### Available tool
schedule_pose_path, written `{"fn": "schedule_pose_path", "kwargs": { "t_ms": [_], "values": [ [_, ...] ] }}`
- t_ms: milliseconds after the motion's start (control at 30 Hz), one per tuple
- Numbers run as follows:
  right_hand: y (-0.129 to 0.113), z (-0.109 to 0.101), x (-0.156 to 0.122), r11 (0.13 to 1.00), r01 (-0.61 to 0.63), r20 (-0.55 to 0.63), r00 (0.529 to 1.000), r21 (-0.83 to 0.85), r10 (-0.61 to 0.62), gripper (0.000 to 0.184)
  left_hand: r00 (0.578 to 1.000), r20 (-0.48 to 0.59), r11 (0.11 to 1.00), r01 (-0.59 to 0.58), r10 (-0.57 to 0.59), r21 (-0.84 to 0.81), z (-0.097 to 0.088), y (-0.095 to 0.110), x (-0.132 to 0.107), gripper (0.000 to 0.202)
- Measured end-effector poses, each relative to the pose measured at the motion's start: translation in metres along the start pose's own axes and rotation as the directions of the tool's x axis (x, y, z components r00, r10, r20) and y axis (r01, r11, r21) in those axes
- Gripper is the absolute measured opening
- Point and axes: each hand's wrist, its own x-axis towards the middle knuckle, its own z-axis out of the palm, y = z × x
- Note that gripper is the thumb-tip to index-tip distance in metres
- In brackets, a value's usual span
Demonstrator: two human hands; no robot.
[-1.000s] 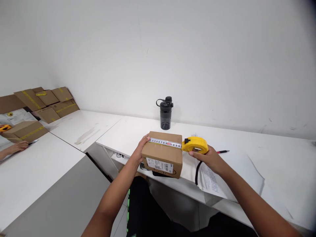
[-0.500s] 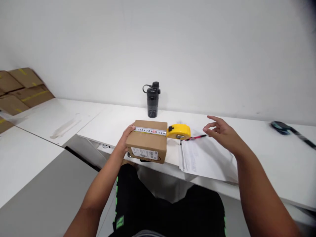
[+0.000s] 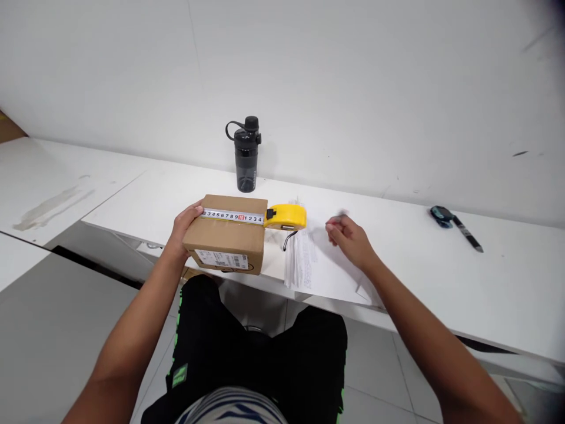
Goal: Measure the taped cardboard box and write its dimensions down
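My left hand (image 3: 185, 227) grips the left end of a small brown cardboard box (image 3: 227, 238), its thumb pressing the tape's end onto the top. A yellow tape measure (image 3: 286, 217) juts past the box's right edge, its blade (image 3: 232, 217) lying across the top with numbers facing up. The box has a white label (image 3: 220, 259) on its near side. Over the papers (image 3: 326, 271), my right hand (image 3: 351, 238) is closed in a pinch on a pen (image 3: 342, 213), which is blurred by motion.
A dark shaker bottle (image 3: 246, 156) stands behind the box near the wall. Farther right on the white table (image 3: 441, 282) lie a dark teal object (image 3: 441, 216) and a black marker-like stick (image 3: 468, 234). Part of a carton (image 3: 9, 128) shows at far left.
My right hand has closed on the red-and-black pen that lay beside the tape measure and lifted it off the papers. My left hand keeps holding the box and tape. The view has shifted right.
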Motion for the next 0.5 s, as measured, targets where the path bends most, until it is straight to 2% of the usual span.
{"fn": "schedule_pose_path", "kwargs": {
  "t_ms": [67,167,267,400,500],
  "values": [
    [-0.006,0.004,-0.018,0.944,-0.01,-0.048,0.998,0.331,0.027,0.039,1.0,-0.014,1.0,-0.019,0.019,0.001,0.001,-0.003,0.0,0.057],
    [-0.012,0.014,-0.039,0.867,-0.064,0.048,0.998,0.494,0.046,0.046,0.997,-0.053,0.998,-0.061,0.061,0.003,0.004,-0.006,-0.001,0.055],
    [-0.014,0.021,-0.047,0.861,-0.103,0.119,0.992,0.498,0.05,0.045,0.984,-0.121,0.991,-0.124,0.128,0.039,0.008,-0.01,-0.004,0.052],
    [-0.014,0.025,-0.046,0.921,-0.166,0.091,0.986,0.352,0.143,0.044,0.964,-0.171,0.978,-0.195,0.206,0.077,0.013,-0.012,-0.008,0.052],
    [-0.014,0.025,-0.045,0.925,-0.173,0.091,0.984,0.338,0.151,0.043,0.955,-0.174,0.969,-0.226,0.24,0.098,0.016,-0.013,-0.009,0.048]
  ]
}}
